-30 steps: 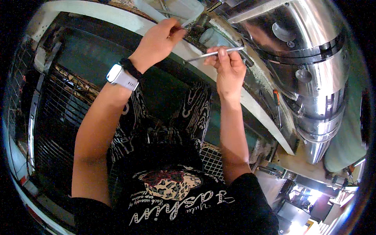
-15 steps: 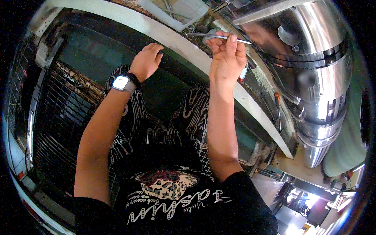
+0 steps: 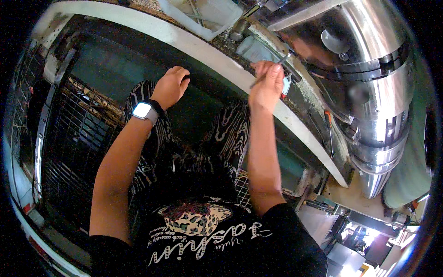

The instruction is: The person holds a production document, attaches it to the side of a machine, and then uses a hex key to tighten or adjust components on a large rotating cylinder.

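Note:
My right hand (image 3: 267, 85) is closed around a thin metal rod (image 3: 284, 59) above the long white machine edge. The rod slants up and right from the fist, its upper end close to the large polished metal cylinder (image 3: 341, 41). My left hand (image 3: 170, 87), with a watch (image 3: 142, 110) on its wrist, hovers over my lap, short of the white edge. Its fingers are bent toward the thumb, and a small dark spot shows at their tips, too small to name. Past my right hand lies a pale blue piece (image 3: 254, 48) on the machine bed.
A translucent plastic bin (image 3: 207, 18) with thin rods stands at the top. An orange-handled tool (image 3: 328, 117) lies along the ledge beside the stepped metal cylinders. The white edge (image 3: 221, 57) curves between me and the machine. A dark wire grid (image 3: 78, 157) lies at left.
My right hand has moved down and turned; the rod swung from nearly level to steeply slanted. More of the pale blue piece shows. My left hand has dropped slightly toward my lap.

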